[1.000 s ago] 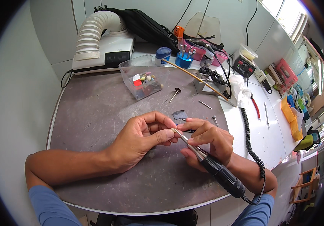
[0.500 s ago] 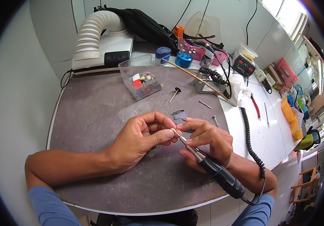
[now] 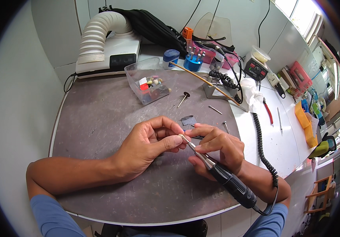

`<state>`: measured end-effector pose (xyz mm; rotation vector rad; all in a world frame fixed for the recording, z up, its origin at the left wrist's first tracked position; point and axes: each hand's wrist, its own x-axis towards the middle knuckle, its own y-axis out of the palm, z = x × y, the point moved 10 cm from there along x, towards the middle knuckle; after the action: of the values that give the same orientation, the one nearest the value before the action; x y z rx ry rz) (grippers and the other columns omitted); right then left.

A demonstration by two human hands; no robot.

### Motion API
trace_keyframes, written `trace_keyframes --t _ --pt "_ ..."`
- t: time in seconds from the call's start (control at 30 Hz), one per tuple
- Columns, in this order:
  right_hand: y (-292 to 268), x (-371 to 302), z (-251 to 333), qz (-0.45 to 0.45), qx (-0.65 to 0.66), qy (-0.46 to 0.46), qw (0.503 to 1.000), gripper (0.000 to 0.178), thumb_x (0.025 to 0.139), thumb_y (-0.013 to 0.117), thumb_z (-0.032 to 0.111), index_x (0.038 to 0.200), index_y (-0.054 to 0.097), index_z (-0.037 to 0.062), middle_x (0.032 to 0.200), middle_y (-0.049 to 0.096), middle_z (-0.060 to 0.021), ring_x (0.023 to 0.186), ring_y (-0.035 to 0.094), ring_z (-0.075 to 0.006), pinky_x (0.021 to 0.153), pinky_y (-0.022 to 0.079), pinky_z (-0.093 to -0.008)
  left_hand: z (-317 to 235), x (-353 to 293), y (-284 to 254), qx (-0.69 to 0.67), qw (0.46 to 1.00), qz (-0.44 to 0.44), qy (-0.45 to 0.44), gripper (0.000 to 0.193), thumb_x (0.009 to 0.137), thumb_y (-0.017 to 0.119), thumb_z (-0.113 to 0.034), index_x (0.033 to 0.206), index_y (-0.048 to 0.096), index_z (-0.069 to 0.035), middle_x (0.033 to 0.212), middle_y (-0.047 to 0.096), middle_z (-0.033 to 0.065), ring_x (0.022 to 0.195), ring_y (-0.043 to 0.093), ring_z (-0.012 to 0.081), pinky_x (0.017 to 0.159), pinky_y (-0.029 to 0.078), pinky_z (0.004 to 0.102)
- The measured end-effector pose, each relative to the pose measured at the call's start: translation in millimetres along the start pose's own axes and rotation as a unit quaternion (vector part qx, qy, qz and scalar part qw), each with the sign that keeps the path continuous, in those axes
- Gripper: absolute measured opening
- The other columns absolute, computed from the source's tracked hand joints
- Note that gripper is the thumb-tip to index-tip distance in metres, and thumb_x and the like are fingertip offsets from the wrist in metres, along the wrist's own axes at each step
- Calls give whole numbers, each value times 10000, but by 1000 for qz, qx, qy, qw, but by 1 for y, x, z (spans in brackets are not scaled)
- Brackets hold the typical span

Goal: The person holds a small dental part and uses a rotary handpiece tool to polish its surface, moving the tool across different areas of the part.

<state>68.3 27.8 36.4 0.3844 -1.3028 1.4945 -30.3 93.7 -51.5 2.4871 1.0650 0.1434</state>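
Over the middle of the dark work mat, my left hand [image 3: 154, 138] pinches a tiny pale piece [image 3: 181, 136] between thumb and forefinger. Its kind is too small to make out. My right hand [image 3: 221, 148] is closed round a black and silver rotary handpiece [image 3: 229, 181], held like a pen and tilted up to the left. The handpiece's thin bit [image 3: 186, 140] meets the pale piece at my left fingertips. Just beyond the hands lies a small grey scrap of abrasive sheet [image 3: 188, 120], and a dark thin tool behind it is partly hidden by my right fingers.
A clear bin of small polishing bits [image 3: 140, 89] stands on the mat [image 3: 95, 118]. Beyond are a white extractor box with a ribbed hose [image 3: 87, 45], a blue bur holder [image 3: 193, 63] and a control unit [image 3: 255, 69]. Red-handled pliers [image 3: 268, 112] and a coiled cord [image 3: 260, 142] lie right.
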Motion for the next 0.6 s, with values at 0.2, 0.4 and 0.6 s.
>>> trace_keyframes --t 0.2,0.4,0.6 --pt "-1 -1 -2 -4 9 6 1000 226 692 774 21 837 602 -1 778 654 -136 887 694 -298 859 550 -458 0 0 0 -3 1000 -2 2 151 912 610 -54 1043 539 -34 1010 647 97 949 625 135 838 505 258" --pt "-3 -2 -6 -14 13 14 1000 224 696 769 16 842 601 -4 765 649 -134 884 696 -297 863 548 -460 -1 0 0 -1 1000 0 4 149 913 606 -52 1044 539 -33 1006 652 98 942 631 138 838 507 259" --pt "2 -1 -1 17 1 -17 1000 248 732 758 35 855 546 -5 772 625 -148 868 694 -328 846 543 -504 -1 0 1 -4 1000 2 7 144 915 603 -49 1043 539 -34 1020 654 107 941 630 139 837 508 262"
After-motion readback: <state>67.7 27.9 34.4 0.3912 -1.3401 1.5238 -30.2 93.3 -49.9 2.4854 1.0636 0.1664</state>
